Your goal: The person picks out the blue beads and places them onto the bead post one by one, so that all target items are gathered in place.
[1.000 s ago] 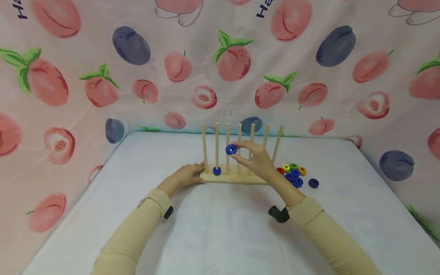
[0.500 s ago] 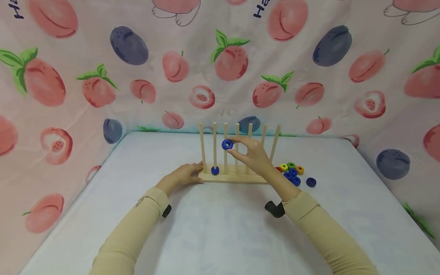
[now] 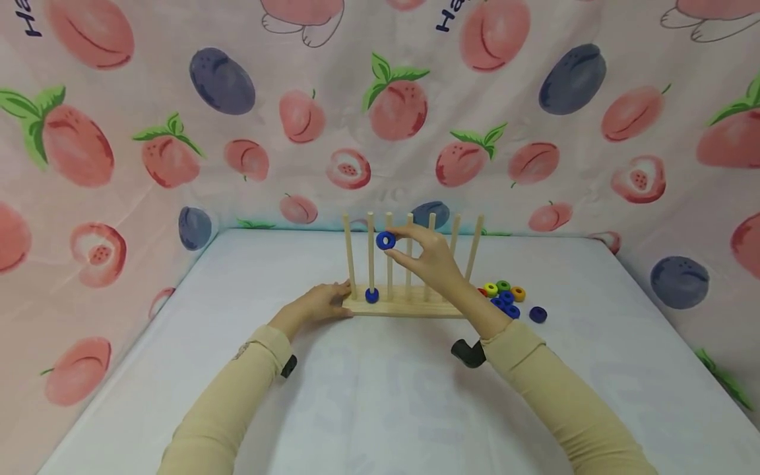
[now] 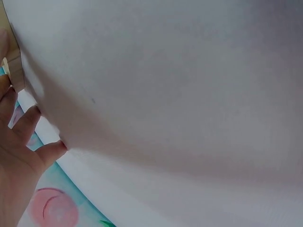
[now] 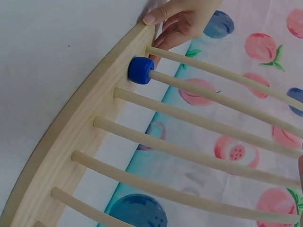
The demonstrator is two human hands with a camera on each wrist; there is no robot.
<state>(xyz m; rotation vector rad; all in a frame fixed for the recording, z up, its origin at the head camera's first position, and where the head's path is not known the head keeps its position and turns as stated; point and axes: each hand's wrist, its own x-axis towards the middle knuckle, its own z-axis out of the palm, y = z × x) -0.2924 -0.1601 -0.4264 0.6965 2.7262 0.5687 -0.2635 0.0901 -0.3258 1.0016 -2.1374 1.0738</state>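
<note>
A wooden peg rack (image 3: pixel 410 308) stands on the table, with several upright pegs in a row. My left hand (image 3: pixel 315 303) grips its left end, thumb at the front and fingers behind. One blue bead (image 3: pixel 372 295) sits at the bottom of the second peg from the left, also plain in the right wrist view (image 5: pixel 140 71). My right hand (image 3: pixel 436 260) pinches a blue ring (image 3: pixel 386 241) between thumb and fingertips. That ring is held up beside the second peg's upper part, its hole facing the head camera. In the left wrist view, the left hand's fingers (image 4: pixel 33 125) spread near the rack's corner.
Right of the rack lies a cluster of loose rings: a yellow ring (image 3: pixel 490 289), a green ring (image 3: pixel 503 285), an orange ring (image 3: pixel 518 294), part of a red one and several blue ones. A dark blue ring (image 3: pixel 538 315) lies apart. A fruit-print cloth (image 3: pixel 297 165) hangs behind the table.
My right hand has moved left and slightly up with the blue ring, from near the third peg to beside the second. My left hand keeps its grip on the rack.
</note>
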